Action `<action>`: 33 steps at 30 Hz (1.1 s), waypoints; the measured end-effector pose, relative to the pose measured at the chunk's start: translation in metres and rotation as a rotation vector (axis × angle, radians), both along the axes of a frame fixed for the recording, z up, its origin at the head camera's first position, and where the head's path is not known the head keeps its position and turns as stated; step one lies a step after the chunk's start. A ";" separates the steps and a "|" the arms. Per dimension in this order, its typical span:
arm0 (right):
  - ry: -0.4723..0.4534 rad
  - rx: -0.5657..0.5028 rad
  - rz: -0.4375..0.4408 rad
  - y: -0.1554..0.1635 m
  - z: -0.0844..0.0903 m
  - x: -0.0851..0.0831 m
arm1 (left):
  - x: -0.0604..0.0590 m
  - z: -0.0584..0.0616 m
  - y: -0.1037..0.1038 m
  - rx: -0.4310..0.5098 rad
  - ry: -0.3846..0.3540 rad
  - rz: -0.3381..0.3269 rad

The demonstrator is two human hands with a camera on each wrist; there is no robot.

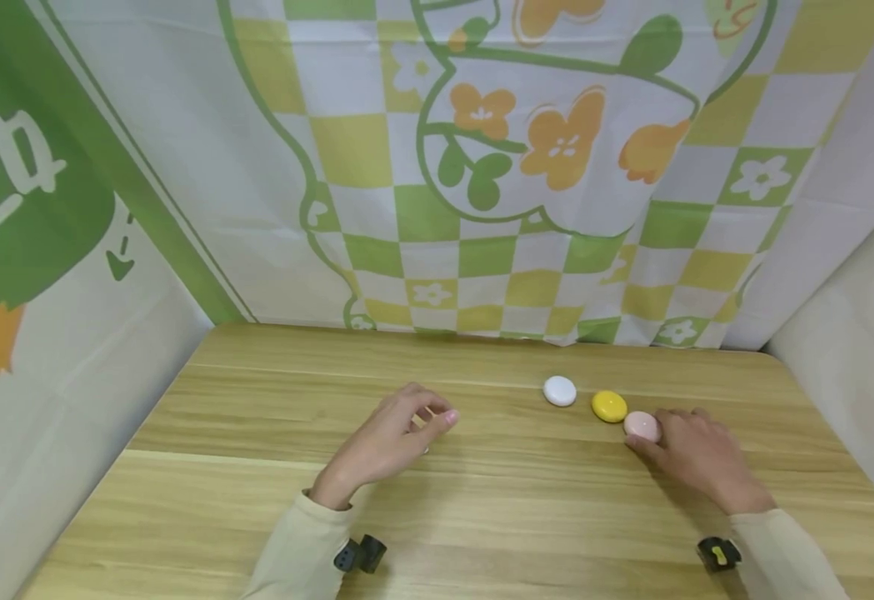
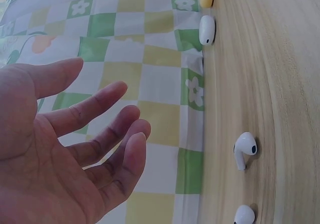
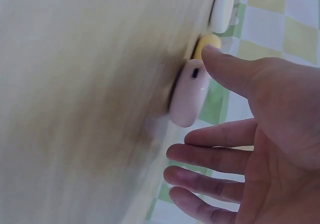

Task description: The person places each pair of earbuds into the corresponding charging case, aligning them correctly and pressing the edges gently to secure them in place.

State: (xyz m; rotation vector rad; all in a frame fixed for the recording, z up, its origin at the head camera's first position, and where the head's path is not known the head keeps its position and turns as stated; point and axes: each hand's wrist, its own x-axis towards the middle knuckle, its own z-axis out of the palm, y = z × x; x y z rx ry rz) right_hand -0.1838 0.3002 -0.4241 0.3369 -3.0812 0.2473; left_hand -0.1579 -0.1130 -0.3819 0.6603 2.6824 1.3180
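Note:
Three small pebble-shaped cases lie in a row on the wooden table (image 1: 481,517): a white case (image 1: 560,390), a yellow case (image 1: 609,406) and a pink case (image 1: 641,426). My right hand (image 1: 650,439) lies beside the pink case (image 3: 181,86) with its fingers straight. In the right wrist view the right hand (image 3: 192,109) has its thumb tip against the case's top edge. My left hand (image 1: 437,418) hovers at mid-table, fingers loosely bent, holding nothing. In the left wrist view two white earbuds (image 2: 245,149) (image 2: 244,215) lie on the wood just beyond the left hand (image 2: 100,114).
A green, yellow and white checked cloth with orange flowers (image 1: 481,208) hangs along the table's far edge. A green and white panel (image 1: 47,250) closes the left side and a plain wall (image 1: 856,333) the right.

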 end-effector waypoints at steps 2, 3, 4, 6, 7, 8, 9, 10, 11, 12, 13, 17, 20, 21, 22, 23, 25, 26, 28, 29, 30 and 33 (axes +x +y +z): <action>0.026 -0.014 0.011 -0.001 0.002 -0.001 | 0.000 0.000 0.000 0.000 -0.002 0.006; 0.040 -0.019 0.019 -0.002 0.004 -0.001 | 0.000 0.000 0.000 0.001 -0.002 0.009; 0.052 -0.020 0.028 -0.004 0.005 -0.002 | 0.000 0.001 0.000 0.002 -0.002 0.012; 0.064 -0.032 0.035 -0.008 0.009 -0.002 | 0.000 0.000 0.000 0.004 0.001 0.019; 0.064 -0.038 0.038 -0.011 0.010 -0.003 | 0.000 0.000 0.000 0.005 0.005 0.021; 0.062 -0.047 0.044 -0.014 0.012 -0.003 | 0.000 -0.001 0.001 0.005 0.009 0.024; 0.058 -0.056 0.049 -0.018 0.013 -0.004 | 0.000 -0.002 0.001 0.006 0.015 0.028; 0.055 -0.062 0.053 -0.021 0.014 -0.005 | 0.000 -0.002 0.001 0.009 0.022 0.032; 0.053 -0.072 0.057 -0.025 0.015 -0.006 | 0.000 -0.003 0.001 0.011 0.028 0.035; 0.058 -0.075 0.071 -0.029 0.016 -0.008 | 0.000 -0.003 0.000 0.014 0.036 0.039; 0.064 -0.077 0.085 -0.032 0.016 -0.010 | 0.000 -0.004 0.000 0.018 0.044 0.043; 0.094 -0.081 0.138 -0.046 0.014 -0.017 | 0.000 -0.006 -0.001 0.026 0.071 0.064; 0.124 -0.096 0.177 -0.055 0.012 -0.023 | 0.000 -0.007 -0.001 0.025 0.086 0.086; 0.134 -0.101 0.190 -0.058 0.011 -0.026 | 0.000 -0.008 -0.001 0.022 0.093 0.095; 0.143 -0.103 0.202 -0.061 0.010 -0.028 | 0.000 -0.008 -0.001 0.021 0.100 0.104; 0.151 -0.102 0.211 -0.063 0.010 -0.031 | 0.000 -0.008 -0.001 0.018 0.110 0.112; 0.156 -0.092 0.220 -0.068 0.008 -0.036 | 0.001 -0.008 -0.001 0.012 0.125 0.128; 0.156 -0.084 0.223 -0.070 0.007 -0.038 | 0.001 -0.008 -0.001 0.008 0.133 0.135; 0.135 -0.072 0.219 -0.074 0.005 -0.043 | 0.001 -0.008 0.000 -0.001 0.145 0.146; 0.118 -0.069 0.214 -0.076 0.005 -0.045 | 0.001 -0.007 0.000 -0.005 0.150 0.149; 0.101 -0.067 0.210 -0.077 0.004 -0.046 | 0.000 -0.007 0.000 -0.008 0.153 0.152; 0.054 -0.066 0.189 -0.080 0.003 -0.050 | 0.000 -0.007 0.001 -0.014 0.164 0.153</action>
